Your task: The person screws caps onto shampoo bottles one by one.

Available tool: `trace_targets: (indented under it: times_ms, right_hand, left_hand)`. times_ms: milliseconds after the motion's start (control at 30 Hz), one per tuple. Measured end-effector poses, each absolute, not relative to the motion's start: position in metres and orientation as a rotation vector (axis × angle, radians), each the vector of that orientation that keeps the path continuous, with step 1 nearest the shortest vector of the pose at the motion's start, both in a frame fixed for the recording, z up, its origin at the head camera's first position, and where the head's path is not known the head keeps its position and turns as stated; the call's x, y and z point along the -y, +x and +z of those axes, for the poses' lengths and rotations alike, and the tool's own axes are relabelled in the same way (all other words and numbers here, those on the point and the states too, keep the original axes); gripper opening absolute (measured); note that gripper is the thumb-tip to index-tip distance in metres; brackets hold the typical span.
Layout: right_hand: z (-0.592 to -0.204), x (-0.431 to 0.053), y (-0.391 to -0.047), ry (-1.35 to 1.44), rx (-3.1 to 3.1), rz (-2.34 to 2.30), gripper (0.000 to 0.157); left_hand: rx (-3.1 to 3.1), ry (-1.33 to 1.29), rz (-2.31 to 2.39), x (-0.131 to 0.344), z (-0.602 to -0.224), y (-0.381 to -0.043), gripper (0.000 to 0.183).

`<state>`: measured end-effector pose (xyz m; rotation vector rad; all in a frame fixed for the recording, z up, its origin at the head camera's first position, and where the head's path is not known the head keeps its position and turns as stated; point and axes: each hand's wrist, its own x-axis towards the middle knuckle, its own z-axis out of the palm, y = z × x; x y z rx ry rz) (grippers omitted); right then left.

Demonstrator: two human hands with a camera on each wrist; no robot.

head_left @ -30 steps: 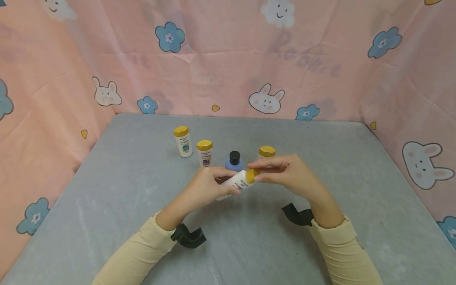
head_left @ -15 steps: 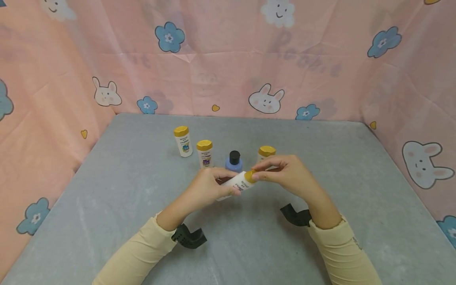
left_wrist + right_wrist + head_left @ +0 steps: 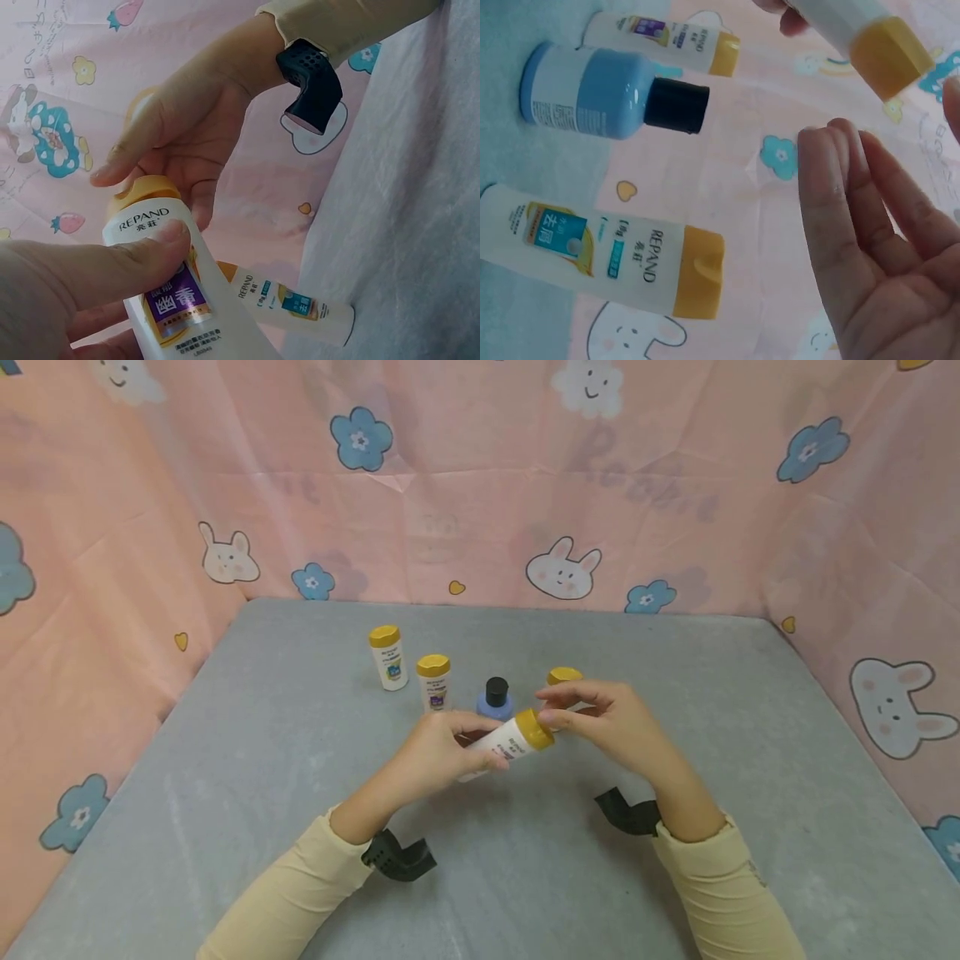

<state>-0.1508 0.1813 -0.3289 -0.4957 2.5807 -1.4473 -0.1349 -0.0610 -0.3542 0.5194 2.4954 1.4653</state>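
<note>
My left hand grips a white shampoo bottle with a gold cap and a purple label patch, its thumb across the front in the left wrist view. The bottle is tilted, cap end toward my right hand. That hand hovers beside the gold cap, fingers extended and holding nothing; the right wrist view shows a gap between its fingertips and the cap. Behind it, a white bottle with a gold cap and teal label stands partly hidden.
A blue bottle with a black cap stands just behind the held bottle. Two more white gold-capped bottles, one with a purple label and one farther back left, stand upright on the grey table. Pink printed cloth surrounds the table.
My right fingers have come off the cap they were pinching and moved slightly aside, so more of the cap shows. The left hand keeps its grip on the shampoo bottle.
</note>
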Motion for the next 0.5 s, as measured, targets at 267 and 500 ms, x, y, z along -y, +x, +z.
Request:
trace_targets:
  times_ms: [267,500]
  right_hand:
    - [-0.3307,-0.1806,-0.1518,-0.598,-2.532,-1.481,0.028]
    - [-0.3333,-0.1749,-0.1521,-0.562,-2.496,-1.472,0.026]
  left_hand:
    - [-2.512,0.514,1.444,0.0615,-0.3523,-0.1355,0.036]
    - [-2.531,0.534,1.428,0.0611,-0.3537,-0.1356,0.035]
